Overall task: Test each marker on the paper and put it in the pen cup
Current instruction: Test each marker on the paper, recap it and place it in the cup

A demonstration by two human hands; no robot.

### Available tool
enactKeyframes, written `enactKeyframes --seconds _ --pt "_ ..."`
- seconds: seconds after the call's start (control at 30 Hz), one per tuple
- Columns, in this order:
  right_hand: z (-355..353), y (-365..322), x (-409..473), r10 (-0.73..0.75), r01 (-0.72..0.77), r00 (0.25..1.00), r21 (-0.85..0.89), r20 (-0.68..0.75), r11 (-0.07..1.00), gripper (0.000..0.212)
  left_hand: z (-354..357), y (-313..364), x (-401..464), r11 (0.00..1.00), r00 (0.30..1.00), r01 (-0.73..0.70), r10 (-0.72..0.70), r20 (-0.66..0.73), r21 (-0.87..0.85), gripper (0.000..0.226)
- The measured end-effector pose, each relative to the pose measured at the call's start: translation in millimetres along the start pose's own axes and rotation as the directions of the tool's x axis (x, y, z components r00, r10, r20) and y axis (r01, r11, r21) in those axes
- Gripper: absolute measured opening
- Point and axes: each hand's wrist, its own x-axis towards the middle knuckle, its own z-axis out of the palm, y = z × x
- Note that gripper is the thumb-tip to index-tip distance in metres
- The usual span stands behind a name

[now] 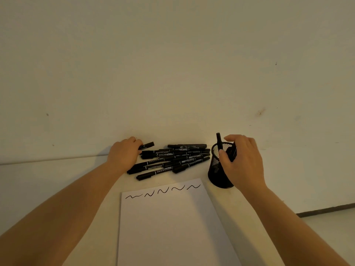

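With 5 squiggles on the white sheet of paper (pixel 167 223), the right hand (pixel 243 166) drops a black marker (pixel 219 141) into the black mesh pen cup (pixel 216 169) while the left hand (pixel 123 153) grips another from the big pile of black markers (pixel 172 159) not yet tested.

I see the left hand (pixel 123 154) gripping a black marker (pixel 147 145) at the far edge of the desk (pixel 48 179), beside the marker pile (pixel 172 160). Right hand (pixel 242 162) hovers over the mesh pen cup (pixel 219 169), fingers curled round a marker (pixel 219 142) standing in it. Five squiggles (pixel 163 191) top the paper (pixel 169 227).
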Motion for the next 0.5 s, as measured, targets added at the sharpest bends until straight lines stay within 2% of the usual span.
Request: enactKeyframes --seconds 0.1,0.17,0.2,0.27,0.33,0.4,0.5 --pt "-7 -16 -8 -0.161 0.166 0.971 0.018 -0.175 0.986 0.020 -26 20 -16 0.960 0.993 0.018 -0.049 -0.105 -0.278 0.028" --pt "-9 -28 -18 -0.162 0.189 0.974 0.173 -0.160 0.967 0.013 -42 40 -32 0.888 0.993 -0.006 -0.048 -0.105 -0.461 0.028" --pt "-8 -33 -25 -0.119 0.142 0.988 0.283 -0.097 0.948 0.013 -48 51 -43 0.833 0.995 -0.019 -0.040 -0.094 -0.553 0.027" --pt "-3 -45 -41 0.021 -0.048 0.998 0.484 0.061 0.874 0.017 -58 73 -66 0.698 0.996 -0.033 -0.039 -0.084 -0.716 0.024" --pt "3 -55 -54 0.149 -0.227 0.972 0.582 0.179 0.781 0.015 -65 90 -92 0.595 0.996 -0.033 -0.043 -0.073 -0.803 0.018" --pt "8 -61 -66 0.185 -0.327 0.939 0.588 0.289 0.740 0.016 -69 102 -116 0.563 0.999 -0.023 -0.023 -0.043 -0.826 0.014" --pt "12 -70 -84 0.122 -0.366 0.901 0.578 0.416 0.730 0.003 -73 111 -145 0.557 1.000 0.000 0.017 0.012 -0.831 0.013"
